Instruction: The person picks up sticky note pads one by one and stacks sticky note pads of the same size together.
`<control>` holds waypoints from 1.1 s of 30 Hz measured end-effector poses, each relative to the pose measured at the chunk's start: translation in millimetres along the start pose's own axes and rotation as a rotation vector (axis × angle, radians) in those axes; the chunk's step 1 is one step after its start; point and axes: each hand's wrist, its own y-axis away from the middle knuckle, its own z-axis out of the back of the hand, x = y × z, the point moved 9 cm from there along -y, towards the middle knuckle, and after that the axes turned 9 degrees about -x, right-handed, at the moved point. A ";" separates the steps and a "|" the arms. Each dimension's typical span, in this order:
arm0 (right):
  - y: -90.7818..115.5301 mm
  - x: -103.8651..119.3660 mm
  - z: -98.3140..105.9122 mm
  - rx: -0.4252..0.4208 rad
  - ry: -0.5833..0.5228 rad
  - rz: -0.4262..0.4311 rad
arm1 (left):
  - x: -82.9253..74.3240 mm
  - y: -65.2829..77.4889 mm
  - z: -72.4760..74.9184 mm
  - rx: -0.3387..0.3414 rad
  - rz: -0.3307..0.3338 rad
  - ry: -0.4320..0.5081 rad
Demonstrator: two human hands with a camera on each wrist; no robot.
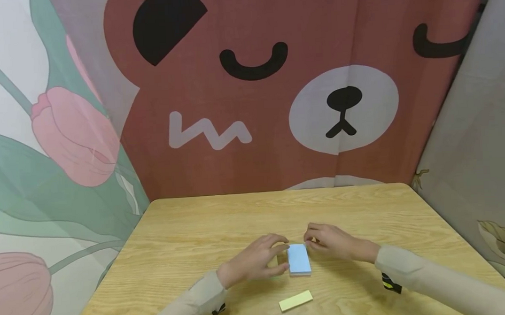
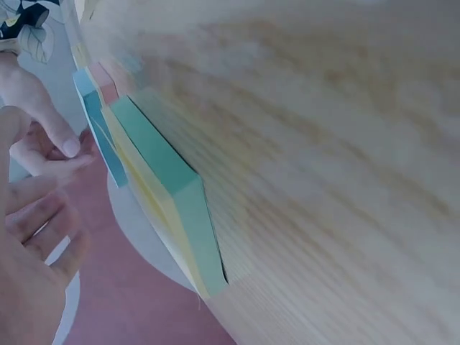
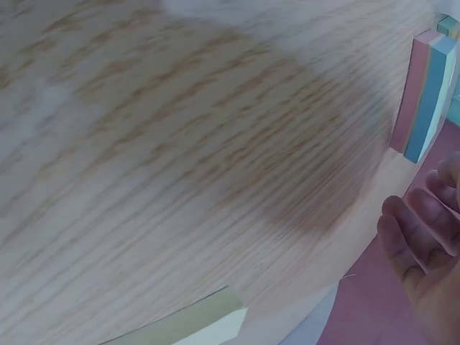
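A light-blue sticky-note pad [image 1: 299,259] lies flat on top of a pink pad [image 3: 410,104], their edges nearly lined up. Beside this stack, mostly hidden under my left hand in the head view, sits a yellow pad [image 2: 140,176] on a green pad [image 2: 157,144]. My left hand [image 1: 257,259] hovers over the yellow and green pads, fingers spread and relaxed, fingertips right at the blue pad's left edge. My right hand [image 1: 333,241] is by the blue pad's far right corner with loosely bent fingers; the right wrist view shows nothing in them.
A narrow pale-yellow strip pad [image 1: 296,301] lies at an angle on the wooden table [image 1: 188,235], nearer to me than the stacks. Behind the table hangs a curtain [image 1: 244,172] with a bear print, and printed cloth also covers both sides.
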 end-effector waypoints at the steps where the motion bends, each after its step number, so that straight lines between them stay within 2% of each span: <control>1: 1.6 -0.4 0.5 -0.002 0.009 0.007 | -2.4 -0.4 0.8 -0.005 -0.010 0.005; 7: 7.0 -4.1 7.8 0.007 0.050 -0.006 | -10.9 -0.5 3.0 -0.024 -0.035 0.029; 12: 8.8 -10.1 14.1 0.046 0.058 -0.041 | -16.7 -1.5 6.9 -0.060 -0.046 0.077; 17: 13.6 -14.2 17.2 0.086 0.054 -0.048 | -26.4 -1.6 10.4 -0.101 -0.090 0.119; 25: 23.7 -24.8 21.1 0.110 0.086 -0.072 | -31.7 -0.5 6.9 -0.072 -0.074 0.165; 33: 31.3 -27.2 25.6 0.148 0.072 -0.060 | -44.8 1.6 1.9 -0.026 -0.115 0.152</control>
